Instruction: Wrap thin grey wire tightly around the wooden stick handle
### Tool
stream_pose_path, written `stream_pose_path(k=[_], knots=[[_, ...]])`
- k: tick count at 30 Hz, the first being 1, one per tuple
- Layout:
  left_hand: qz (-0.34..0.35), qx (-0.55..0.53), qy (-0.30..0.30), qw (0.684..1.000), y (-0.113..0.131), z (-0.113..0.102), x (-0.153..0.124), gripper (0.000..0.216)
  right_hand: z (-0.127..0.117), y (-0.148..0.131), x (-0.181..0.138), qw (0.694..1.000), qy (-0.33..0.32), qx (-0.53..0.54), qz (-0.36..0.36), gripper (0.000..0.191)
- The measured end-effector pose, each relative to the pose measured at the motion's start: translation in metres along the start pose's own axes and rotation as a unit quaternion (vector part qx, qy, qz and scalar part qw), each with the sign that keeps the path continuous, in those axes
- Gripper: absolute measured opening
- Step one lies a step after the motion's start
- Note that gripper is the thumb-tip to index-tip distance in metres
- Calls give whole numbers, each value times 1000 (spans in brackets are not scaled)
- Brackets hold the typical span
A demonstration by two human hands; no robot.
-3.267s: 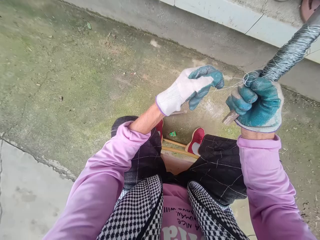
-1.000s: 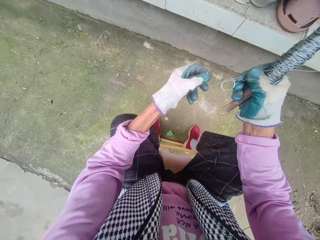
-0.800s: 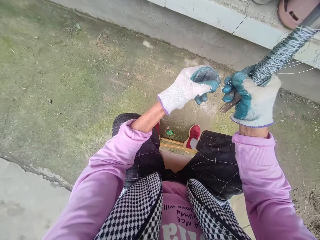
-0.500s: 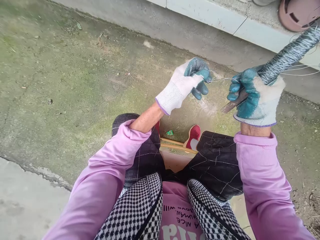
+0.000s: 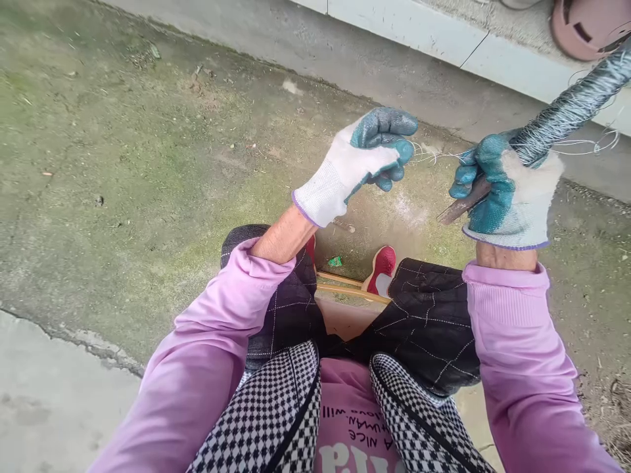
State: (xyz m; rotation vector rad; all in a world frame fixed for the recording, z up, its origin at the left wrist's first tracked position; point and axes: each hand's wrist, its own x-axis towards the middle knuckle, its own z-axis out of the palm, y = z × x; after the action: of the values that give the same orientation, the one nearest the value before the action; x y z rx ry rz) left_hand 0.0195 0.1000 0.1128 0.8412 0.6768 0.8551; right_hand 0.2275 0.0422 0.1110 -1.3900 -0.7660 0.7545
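Observation:
My left hand (image 5: 372, 154), in a white glove with blue-green palm and fingertips, pinches a thin wire (image 5: 434, 155) between thumb and lower fingers. Its upper fingers reach out straight above the thumb. That wire runs across the gap to my right hand (image 5: 507, 184), gloved the same way. The right fingers are wrapped round a wooden stick (image 5: 463, 202), whose bare end sticks out toward the lower left. Above this hand the stick is thickly wound with grey wire (image 5: 574, 108), slanting up to the right edge. A loose loop of wire (image 5: 599, 141) hangs beside the winding.
A pinkish-brown plastic item (image 5: 589, 29) with slots stands on the tiled ledge (image 5: 404, 39) at the upper right. Mossy concrete ground (image 5: 148, 164) spreads out ahead and left. A small green wrapper (image 5: 335, 261) lies near my red shoe (image 5: 383, 263).
My left hand has shifted slightly left, and its upper fingers have straightened away from the thumb. The loose wire at right now curls in a loop. The right hand keeps its grip.

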Motion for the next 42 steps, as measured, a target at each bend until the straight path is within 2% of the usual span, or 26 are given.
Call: stream_pose_path(k=[4,6,8,10,12,16,18,22,24,25,28,30,32,33,36,38,40,42], knots=[[-11,120,39,992,-1,6,3,19,0,1,3,1000,12,9,-15,33],[-10,118,72,990,-2,5,3,15,-4,3,8,1000,15,23,-15,34],[5,80,80,994,-1,1,3,12,-10,7,14,999,21,39,1,36],[19,28,70,997,2,-4,0,14,-16,11,20,998,30,54,23,36],[1,3,59,998,7,-9,-3,16,-21,13,22,997,36,65,36,36],[-69,84,56,993,13,-17,-6,14,-24,13,22,997,30,66,32,37],[-75,131,46,987,13,-22,-7,19,-25,14,23,998,30,57,26,39],[-26,156,-57,986,13,-29,-11,11,-27,15,28,998,46,47,25,38],[-13,220,-101,970,12,-32,-14,8,-24,15,27,997,47,50,21,33],[-20,276,-103,955,11,-34,-14,11,-22,15,26,998,43,52,16,29],[-15,406,-49,912,2,-36,-10,19,-11,11,15,999,16,52,-1,23],[29,396,-12,918,-8,-33,-3,11,-2,8,5,999,-8,40,2,22],[63,337,-8,939,-20,-24,4,10,6,5,-5,999,-28,18,15,21],[57,300,-21,952,-25,-18,7,13,10,4,-9,999,-42,3,27,22],[-16,212,-53,976,-33,6,11,18,16,3,-16,994,-81,-40,58,38],[-56,203,-24,977,-31,17,9,10,15,2,-15,990,-108,-48,74,45],[-77,210,21,974,-24,23,7,4,9,1,-11,988,-126,-41,82,44],[-92,211,53,972,-13,22,5,20,3,-1,-4,987,-133,-28,82,41]])
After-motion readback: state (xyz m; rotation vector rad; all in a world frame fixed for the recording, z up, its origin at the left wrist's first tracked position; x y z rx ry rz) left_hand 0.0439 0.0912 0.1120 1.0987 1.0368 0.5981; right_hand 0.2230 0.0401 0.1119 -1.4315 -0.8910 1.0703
